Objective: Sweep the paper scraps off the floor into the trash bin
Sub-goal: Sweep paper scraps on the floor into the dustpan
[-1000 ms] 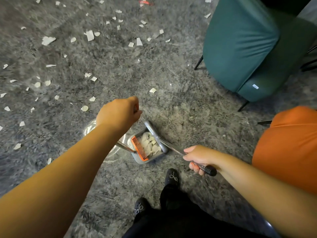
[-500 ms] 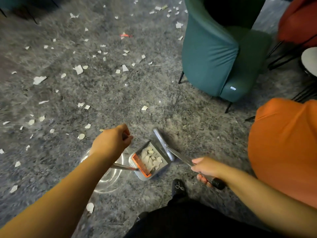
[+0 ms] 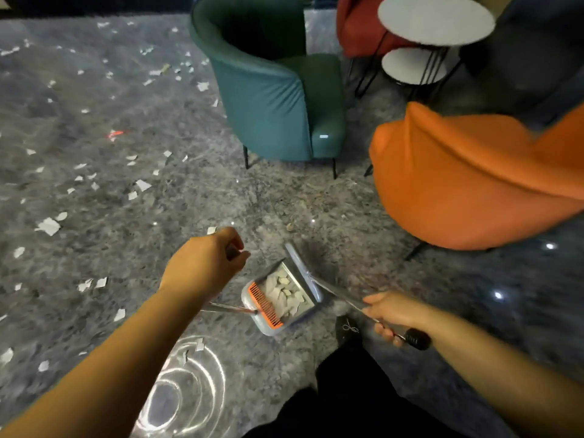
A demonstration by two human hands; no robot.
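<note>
Grey mottled carpet floor fills the view, motion-blurred toward the edges.

Your grey long-handled dustpan sits near centre, just in front of your black shoe. White paper scraps in the pan are heaped against its back wall. An orange comb strip runs along the pan's near-left edge.

Your left hand is fisted around the top of the dustpan's metal handle; the rod runs from under the wrist down to the pan.

Your right hand is wrapped around the broom's metal shaft, just above its black end grip. The grey broom head lies along the pan's far-right open edge, touching it.

Loose white paper scraps are scattered over the left half of the floor, from near to far, well apart from the pan. One red scrap lies far left.

A transparent round plastic trash bin stands near, left of your legs, below your left forearm; a few scraps show inside or through it, which I cannot tell.

Far centre: teal upholstered tub armchair. Right: orange upholstered armchair. Far right: two round white side tables on black wire legs.
</note>
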